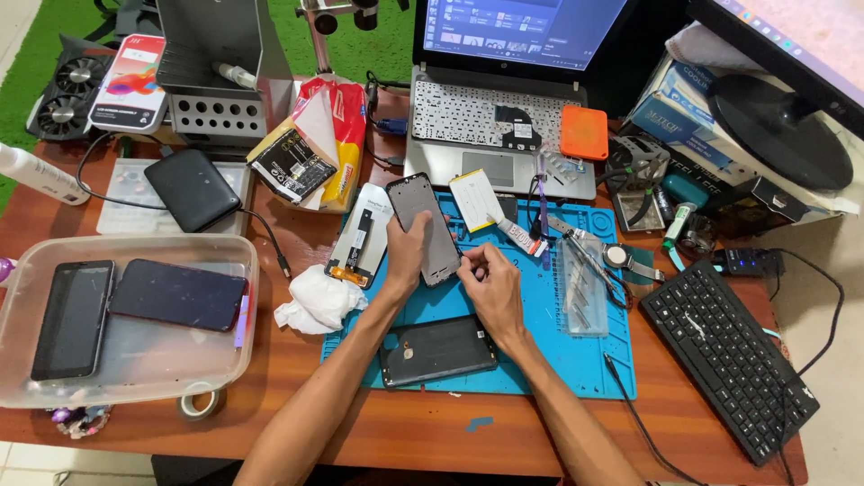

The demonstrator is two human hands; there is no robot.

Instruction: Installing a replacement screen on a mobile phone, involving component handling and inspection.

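My left hand (pixel 407 255) grips a grey phone frame (pixel 426 225) and holds it upright over the blue work mat (pixel 558 351). My right hand (pixel 487 277) is at the frame's lower right edge, fingers pinched against it. A dark phone back cover (pixel 437 350) lies on the mat just below both hands. A removed screen panel (pixel 363 236) rests to the left of the frame, half on the mat. A crumpled white tissue (pixel 319 300) sits beside it on the wooden table.
A clear plastic tray (pixel 236 355) at left holds two dark phones. A laptop (pixel 504 108) stands behind the mat, a black keyboard (pixel 727 353) at right. Tweezers and small tools (pixel 585 261) lie on the mat's right. A black drive (pixel 193 190) and tape roll (pixel 199 402) sit at left.
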